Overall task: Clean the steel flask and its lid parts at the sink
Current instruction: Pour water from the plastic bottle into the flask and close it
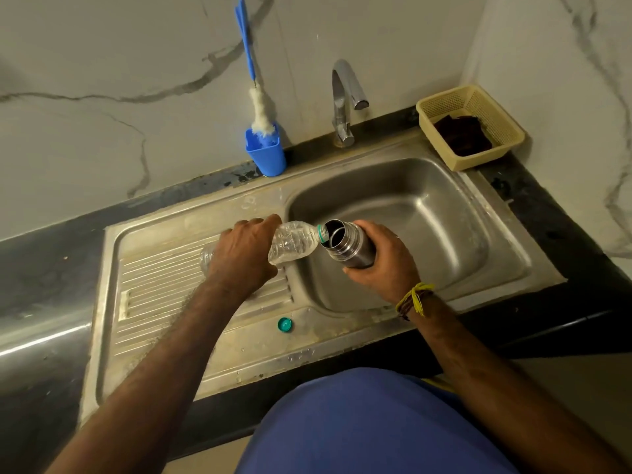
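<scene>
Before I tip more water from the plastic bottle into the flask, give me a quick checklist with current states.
1. Left hand grips the clear plastic bottle: ok.
2. Right hand grips the open steel flask: ok.
3. Bottle neck meets flask mouth: ok.
4. Flask held over the steel sink basin: ok.
5. Green bottle cap off, on the sink rim: ok.
6. Water flowing: cannot tell.

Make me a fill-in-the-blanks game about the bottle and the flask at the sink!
1. The left hand tips a clear plastic bottle so its mouth meets the open steel ____.
2. The right hand holds the flask over the sink ____.
3. The small green cap lies on the sink's front ____.
4. The bottle brush stands in a ____ holder.

Missing words: flask; basin; rim; blue
</scene>
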